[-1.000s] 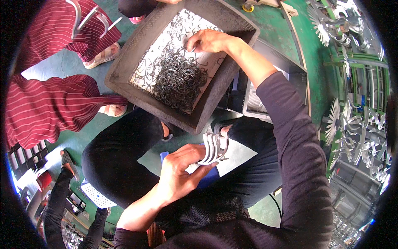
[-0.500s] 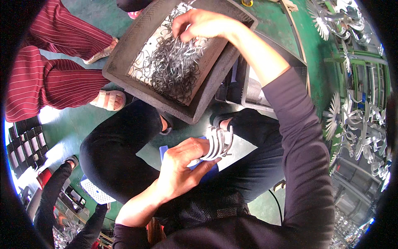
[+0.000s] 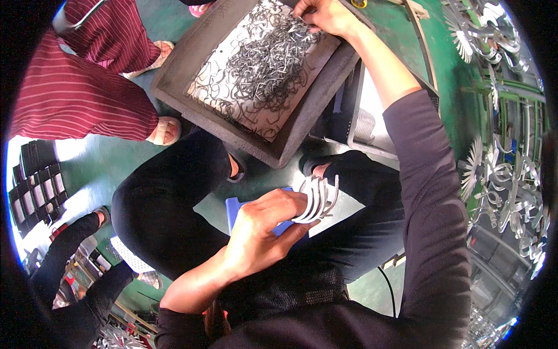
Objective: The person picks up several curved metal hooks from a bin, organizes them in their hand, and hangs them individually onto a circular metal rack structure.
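My left hand (image 3: 264,230) is closed around several curved silvery metal strips (image 3: 317,200), which stick out past the fingertips in a stacked row above my lap. My right hand (image 3: 331,17) reaches into the far right corner of a dark grey bin (image 3: 174,87), its fingers curled at the edge of a pile. Whatever lies between those fingers is too small to make out. The pile (image 3: 270,64) is a tangle of thin, bent metal pieces on a pale bin floor.
Beside the bin on the right sits another dark crate (image 3: 378,110) holding ribbed metal parts. A blue object (image 3: 232,212) shows behind my left hand. A person in red striped trousers (image 3: 87,104) stands left of the bin. Racks of curved metal parts (image 3: 505,192) line the right.
My right hand has moved from the middle of the pile to the bin's far right corner. The left hand keeps hold of the metal strips. The person in striped trousers has shifted.
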Tool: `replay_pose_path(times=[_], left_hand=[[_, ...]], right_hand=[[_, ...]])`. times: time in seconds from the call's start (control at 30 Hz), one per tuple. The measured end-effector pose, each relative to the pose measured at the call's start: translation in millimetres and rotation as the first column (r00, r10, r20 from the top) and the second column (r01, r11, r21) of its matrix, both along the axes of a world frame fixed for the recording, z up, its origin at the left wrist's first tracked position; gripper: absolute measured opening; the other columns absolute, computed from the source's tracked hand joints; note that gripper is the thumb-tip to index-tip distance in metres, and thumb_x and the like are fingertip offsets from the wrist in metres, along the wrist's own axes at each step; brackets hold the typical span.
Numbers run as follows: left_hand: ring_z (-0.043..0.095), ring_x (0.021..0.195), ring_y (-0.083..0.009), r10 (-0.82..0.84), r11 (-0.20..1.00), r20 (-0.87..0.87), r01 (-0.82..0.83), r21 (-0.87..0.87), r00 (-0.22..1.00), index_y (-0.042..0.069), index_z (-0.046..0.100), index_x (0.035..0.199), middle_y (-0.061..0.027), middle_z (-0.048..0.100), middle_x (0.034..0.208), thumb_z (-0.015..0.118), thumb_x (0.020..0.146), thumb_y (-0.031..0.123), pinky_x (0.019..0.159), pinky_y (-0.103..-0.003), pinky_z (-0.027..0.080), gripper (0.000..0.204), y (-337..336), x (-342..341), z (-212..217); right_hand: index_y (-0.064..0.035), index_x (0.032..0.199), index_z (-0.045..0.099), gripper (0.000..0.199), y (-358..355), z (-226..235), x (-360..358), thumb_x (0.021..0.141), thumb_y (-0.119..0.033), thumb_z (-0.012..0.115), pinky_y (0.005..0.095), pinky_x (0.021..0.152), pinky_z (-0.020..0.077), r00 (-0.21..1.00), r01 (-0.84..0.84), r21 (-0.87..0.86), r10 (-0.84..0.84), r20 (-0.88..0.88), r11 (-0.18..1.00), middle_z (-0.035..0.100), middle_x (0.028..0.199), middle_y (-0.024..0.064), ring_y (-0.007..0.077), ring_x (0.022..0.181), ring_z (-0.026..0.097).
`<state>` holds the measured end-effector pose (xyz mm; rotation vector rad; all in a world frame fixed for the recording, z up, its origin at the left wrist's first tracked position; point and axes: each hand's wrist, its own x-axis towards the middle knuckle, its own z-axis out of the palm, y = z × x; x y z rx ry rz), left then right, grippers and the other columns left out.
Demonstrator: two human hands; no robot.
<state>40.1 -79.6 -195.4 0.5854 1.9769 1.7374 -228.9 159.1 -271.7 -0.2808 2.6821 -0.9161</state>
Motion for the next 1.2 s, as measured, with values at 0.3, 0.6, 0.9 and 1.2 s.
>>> replay_pose_path(times=[0.3,0.6,0.9,1.2], left_hand=[[0.061,0.084,-0.0276,0.009,1.000,0.009,-0.009,0.003,1.000,0.001,0.060,0.089,-0.0123,0.062,0.088,0.070,0.067,-0.002,0.076,-0.034,0.048,0.025,-2,1,-2],[0.061,0.083,-0.0272,0.003,1.000,0.002,-0.003,-0.003,1.000,0.001,0.060,0.089,-0.0118,0.063,0.089,0.070,0.068,-0.001,0.076,-0.034,0.048,0.024,0,1,-2],[0.061,0.083,-0.0268,0.029,1.000,-0.022,-0.029,0.007,0.999,0.002,0.061,0.090,-0.0115,0.063,0.089,0.071,0.069,0.001,0.075,-0.034,0.048,0.023,-2,2,0],[0.062,0.082,-0.0260,0.052,0.999,-0.034,-0.051,0.014,0.998,0.002,0.061,0.089,-0.0116,0.063,0.086,0.071,0.069,0.001,0.073,-0.034,0.049,0.023,1,3,-1]], right_hand=[[-0.0064,0.101,0.062,0.030,-13,-14,12,0.071,-0.013,0.059,0.0331,0.073,0.0506,0.968,-0.228,0.520,0.248,0.032,0.823,0.066,0.088,0.0143,0.0230,0.082,0.063],[-0.0093,0.098,0.067,0.022,-52,-36,31,0.077,-0.007,0.064,0.0289,0.072,0.0512,0.897,-0.317,0.035,0.288,0.337,0.948,0.068,0.093,0.0047,0.0141,0.082,0.064],[-0.0150,0.091,0.069,0.017,-32,-22,34,0.074,-0.018,0.069,0.0335,0.076,0.0482,0.924,-0.381,0.311,0.368,0.100,0.871,0.067,0.082,0.0051,0.0184,0.083,0.064],[-0.0128,0.085,0.069,0.018,-43,-44,55,0.069,-0.021,0.070,0.0394,0.072,0.0507,0.878,-0.449,0.592,0.455,0.150,0.670,0.068,0.084,0.0071,0.0268,0.089,0.064]])
